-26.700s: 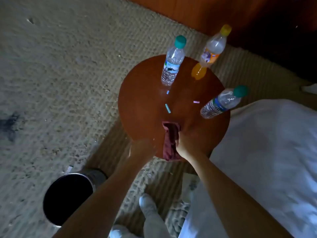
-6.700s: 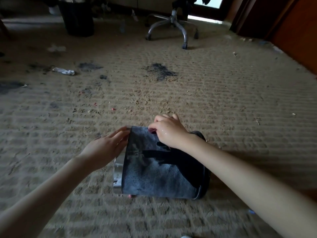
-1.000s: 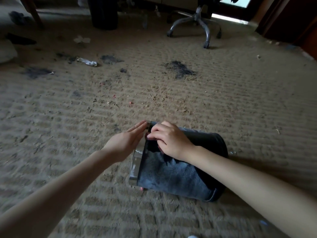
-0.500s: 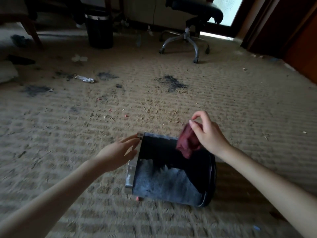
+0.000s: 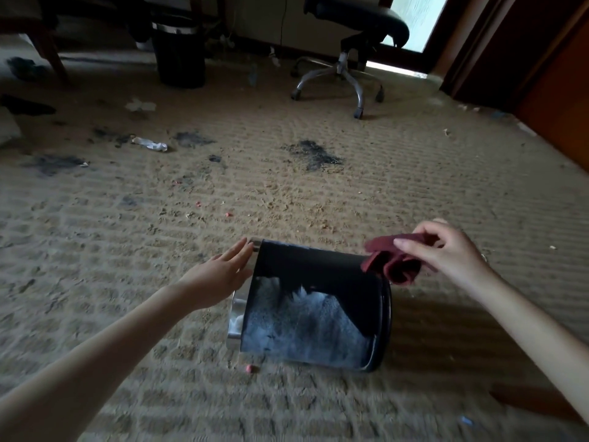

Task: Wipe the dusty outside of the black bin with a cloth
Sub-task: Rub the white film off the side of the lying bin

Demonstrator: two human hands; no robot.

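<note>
1. Lying on its side on the beige ribbed carpet point(image 5: 318, 193), lower centre, the black cylindrical bin point(image 5: 318, 282) is offering its wall for wiping.
2. You are pressing your left hand point(image 5: 220, 272), fingers straight, flat against its silver rim point(image 5: 236, 314), probably stopping it rolling.
3. Your right hand point(image 5: 446, 250) is pinching the crumpled dark red cloth point(image 5: 392, 263) just above the base end, likely lining up a pass.
4. Grey dust point(image 5: 302, 333) is covering the lower wall; the upper band is showing clean.
5. Counting: one cloth, one black office chair point(image 5: 353, 30), and two bins, including the upright black bin point(image 5: 180, 52) upper left.
</note>
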